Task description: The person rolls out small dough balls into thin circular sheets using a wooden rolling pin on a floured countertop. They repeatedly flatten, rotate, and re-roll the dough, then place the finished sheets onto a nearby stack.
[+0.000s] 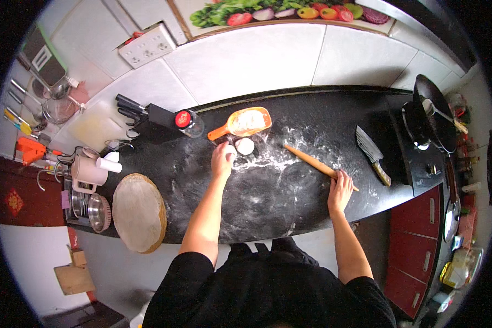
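Observation:
On the floured black countertop, my left hand has its fingers on a small white piece of dough. Just to the right of it lies a round white dough piece. Behind both rests an orange scoop with white flour in it. My right hand is on the near end of a tapered wooden rolling pin, which lies slantwise on the counter; its tip shows beyond the fingers. White flour is scattered between the hands.
A cleaver lies right of the rolling pin. A red-lidded glass jar and a knife block stand at the back left. Nearer on the left is a round flat board, light on top. A black wok is at the right.

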Action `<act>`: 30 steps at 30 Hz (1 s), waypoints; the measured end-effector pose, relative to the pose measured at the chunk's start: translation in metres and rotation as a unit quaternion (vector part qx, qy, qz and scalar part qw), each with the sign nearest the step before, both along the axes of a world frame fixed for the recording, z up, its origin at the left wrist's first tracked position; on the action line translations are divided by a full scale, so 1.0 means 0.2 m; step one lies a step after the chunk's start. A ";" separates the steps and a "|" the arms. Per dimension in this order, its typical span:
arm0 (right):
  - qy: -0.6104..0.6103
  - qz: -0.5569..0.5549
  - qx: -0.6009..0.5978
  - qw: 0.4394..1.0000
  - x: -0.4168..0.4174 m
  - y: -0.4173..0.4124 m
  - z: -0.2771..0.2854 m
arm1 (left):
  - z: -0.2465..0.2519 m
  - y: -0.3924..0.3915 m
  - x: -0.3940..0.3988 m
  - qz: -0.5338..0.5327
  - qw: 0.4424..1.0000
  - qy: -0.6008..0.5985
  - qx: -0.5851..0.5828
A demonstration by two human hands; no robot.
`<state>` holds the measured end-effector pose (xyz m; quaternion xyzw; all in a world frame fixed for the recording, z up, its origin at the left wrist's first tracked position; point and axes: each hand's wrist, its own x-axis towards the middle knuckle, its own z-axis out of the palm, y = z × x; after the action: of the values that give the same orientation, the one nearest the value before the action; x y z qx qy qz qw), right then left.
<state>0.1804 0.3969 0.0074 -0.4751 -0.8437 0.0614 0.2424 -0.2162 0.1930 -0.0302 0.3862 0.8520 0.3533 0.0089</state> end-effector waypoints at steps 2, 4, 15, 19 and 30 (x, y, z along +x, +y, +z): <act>0.009 0.007 -0.008 1.000 0.01 0.00 0.01 | 0.01 0.01 0.11 0.011 0.999 0.027 0.029; 0.016 0.016 -0.018 1.000 0.02 0.03 -0.01 | 0.05 0.01 0.25 0.027 0.998 0.054 0.024; 0.039 0.009 -0.051 0.998 0.05 0.05 0.01 | 0.39 0.51 0.60 -0.197 0.979 0.060 -0.001; 0.052 -0.001 -0.071 0.996 0.06 0.05 0.01 | 0.28 0.52 0.68 -0.265 0.950 0.125 -0.110; 0.026 0.131 -0.040 0.990 0.03 0.01 0.03 | 0.37 -0.24 0.81 -0.192 0.963 0.087 -0.168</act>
<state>0.1868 0.3997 0.0135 -0.3682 -0.8887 0.1392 0.2351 -0.0543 0.1456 0.0446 0.5649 0.8063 0.1622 0.0671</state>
